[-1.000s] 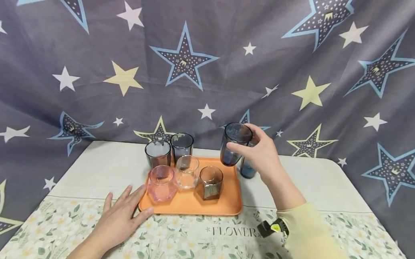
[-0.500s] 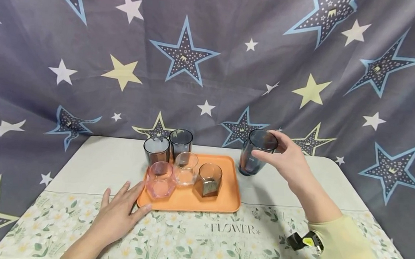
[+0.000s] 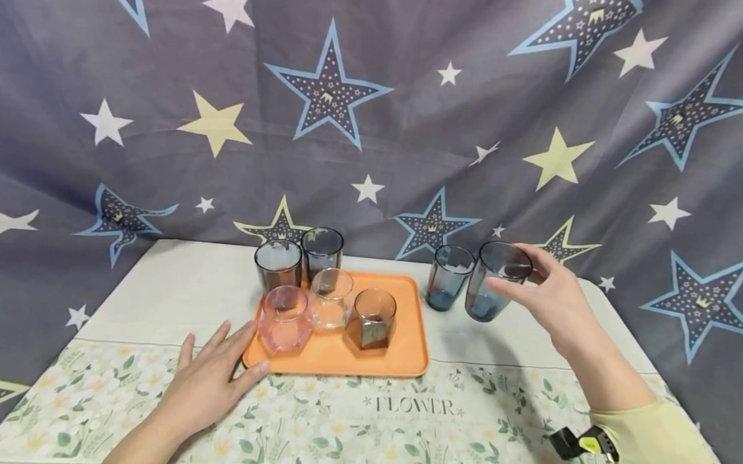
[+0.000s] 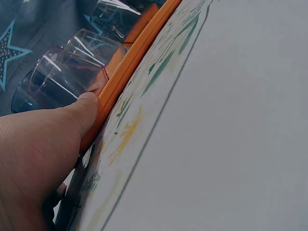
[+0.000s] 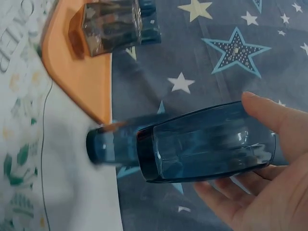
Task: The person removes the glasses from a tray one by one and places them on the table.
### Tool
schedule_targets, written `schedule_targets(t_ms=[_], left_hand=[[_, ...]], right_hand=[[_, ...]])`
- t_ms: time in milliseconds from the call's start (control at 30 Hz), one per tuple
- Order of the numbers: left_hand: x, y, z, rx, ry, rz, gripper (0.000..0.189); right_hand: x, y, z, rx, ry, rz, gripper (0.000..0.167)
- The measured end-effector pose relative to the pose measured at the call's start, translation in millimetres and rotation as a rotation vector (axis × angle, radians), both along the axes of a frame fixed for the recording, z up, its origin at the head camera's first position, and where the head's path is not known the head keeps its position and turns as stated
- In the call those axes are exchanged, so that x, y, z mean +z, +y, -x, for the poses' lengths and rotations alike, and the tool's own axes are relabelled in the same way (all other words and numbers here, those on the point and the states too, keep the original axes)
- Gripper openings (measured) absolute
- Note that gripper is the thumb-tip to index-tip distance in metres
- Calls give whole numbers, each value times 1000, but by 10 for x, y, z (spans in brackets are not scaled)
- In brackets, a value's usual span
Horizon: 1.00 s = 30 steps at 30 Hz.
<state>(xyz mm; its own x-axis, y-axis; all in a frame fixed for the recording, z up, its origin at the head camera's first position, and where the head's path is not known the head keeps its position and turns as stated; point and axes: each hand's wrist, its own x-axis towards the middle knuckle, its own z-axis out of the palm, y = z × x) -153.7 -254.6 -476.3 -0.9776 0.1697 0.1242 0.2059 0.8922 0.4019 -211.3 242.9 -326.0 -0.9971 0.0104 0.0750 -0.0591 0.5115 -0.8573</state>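
Observation:
My right hand (image 3: 557,302) grips a tall blue glass tumbler (image 3: 493,298) near its rim, thumb on one side and fingers on the other. Its base is close to the tablecloth; whether they touch I cannot tell. Just left of it stands another blue tumbler (image 3: 447,284). My left hand (image 3: 205,386), fingers extended, rests at the front left corner of an orange tray (image 3: 401,356), its thumb along the rim. On the tray are a pink glass (image 3: 285,330), a clear glass (image 3: 330,312), a smoky brown glass (image 3: 373,325) and two dark tumblers (image 3: 278,272) behind.
A white tablecloth (image 3: 166,297) with a floral band (image 3: 306,429) covers the table. Behind the far edge hangs a grey curtain (image 3: 417,134) printed with stars. A band with a small black device (image 3: 583,444) is on my right wrist.
My right hand has carried the blue tumbler rightward and down, from above the tray's back right, past the standing blue tumbler to its right side. The left hand stays at the tray corner.

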Motion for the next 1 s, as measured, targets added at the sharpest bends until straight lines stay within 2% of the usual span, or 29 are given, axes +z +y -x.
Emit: schedule_targets(t_ms=[200, 400, 667, 867, 1000], left_hand=[[19, -11, 3, -8, 4, 0, 87], [36, -33, 25, -12, 29, 4, 86], [16, -15, 22, -6, 4, 0, 88], [1, -7, 11, -8, -18, 0, 89], [9, 2, 6, -10, -13, -3, 88]], right_hand=[[-61, 130, 39, -15, -11, -7, 90], [-164, 185, 160, -64, 0, 14, 92], [-363, 270, 323, -123, 53, 51, 80], [-535, 301, 426, -153, 15, 67, 89], [-617, 301, 477, -162, 25, 105, 88]])
